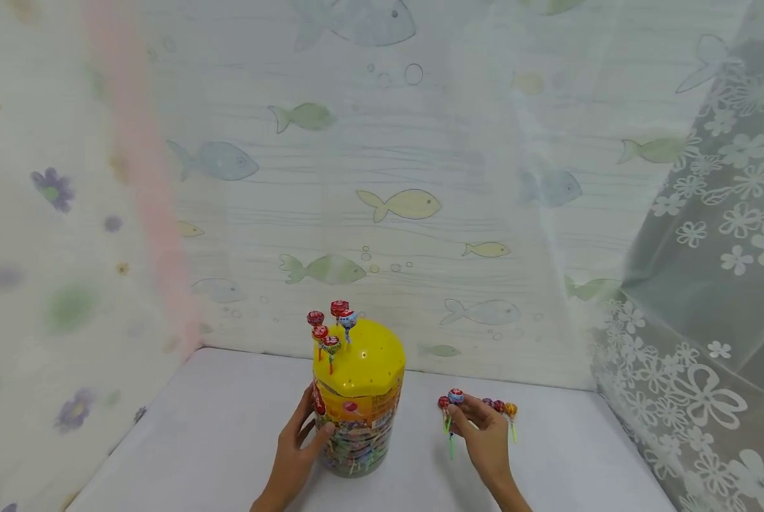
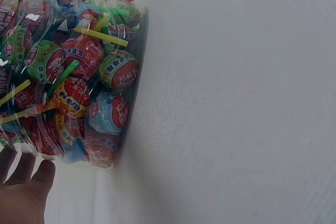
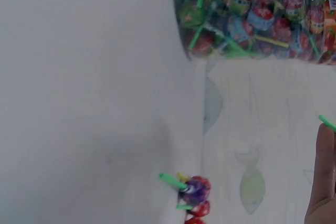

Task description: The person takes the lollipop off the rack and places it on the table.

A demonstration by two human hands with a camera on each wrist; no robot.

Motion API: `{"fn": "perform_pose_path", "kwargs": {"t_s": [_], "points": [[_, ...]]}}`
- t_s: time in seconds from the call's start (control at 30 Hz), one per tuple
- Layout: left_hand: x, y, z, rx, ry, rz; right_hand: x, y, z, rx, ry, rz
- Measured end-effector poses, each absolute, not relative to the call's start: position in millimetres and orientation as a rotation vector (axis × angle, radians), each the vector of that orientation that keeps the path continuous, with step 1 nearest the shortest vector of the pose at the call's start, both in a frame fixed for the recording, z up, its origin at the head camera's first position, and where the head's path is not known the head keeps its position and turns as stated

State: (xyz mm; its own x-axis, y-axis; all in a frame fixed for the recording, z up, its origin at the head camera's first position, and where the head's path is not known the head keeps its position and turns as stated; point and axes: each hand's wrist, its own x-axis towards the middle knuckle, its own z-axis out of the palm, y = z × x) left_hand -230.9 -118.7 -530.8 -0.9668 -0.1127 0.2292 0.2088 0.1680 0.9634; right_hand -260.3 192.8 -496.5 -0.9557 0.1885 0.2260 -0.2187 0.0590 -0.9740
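Observation:
A clear plastic jar (image 1: 359, 437) full of wrapped lollipops stands upright, with a yellow lid (image 1: 375, 359). Several lollipops (image 1: 348, 320) stick up from the lid's left part. My left hand (image 1: 295, 441) holds the jar's left side, thumb in front; some fingers are hidden behind it. In the left wrist view its fingertips (image 2: 44, 174) meet the jar wall. Right of the jar, my right hand (image 1: 484, 437) pinches a lollipop (image 1: 455, 396) with a blue and red wrapper, head up. The right wrist view shows only a green stick (image 3: 327, 123) beside one finger.
Loose lollipops (image 1: 510, 410) lie on the white table (image 1: 196, 441) behind the right hand, also visible in the right wrist view as a small cluster (image 3: 194, 191). A fish-patterned curtain (image 1: 407, 206) hangs along the table's back, with a flowered sheer one (image 1: 708, 398) at right.

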Motion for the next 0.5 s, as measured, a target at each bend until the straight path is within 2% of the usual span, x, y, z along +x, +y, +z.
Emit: {"fn": "perform_pose_path", "kwargs": {"t_s": [0.5], "points": [[-229, -118, -531, -0.078, -2.223, -1.855, -265, 225, -519, -0.290, -2.393, 1.789]]}}
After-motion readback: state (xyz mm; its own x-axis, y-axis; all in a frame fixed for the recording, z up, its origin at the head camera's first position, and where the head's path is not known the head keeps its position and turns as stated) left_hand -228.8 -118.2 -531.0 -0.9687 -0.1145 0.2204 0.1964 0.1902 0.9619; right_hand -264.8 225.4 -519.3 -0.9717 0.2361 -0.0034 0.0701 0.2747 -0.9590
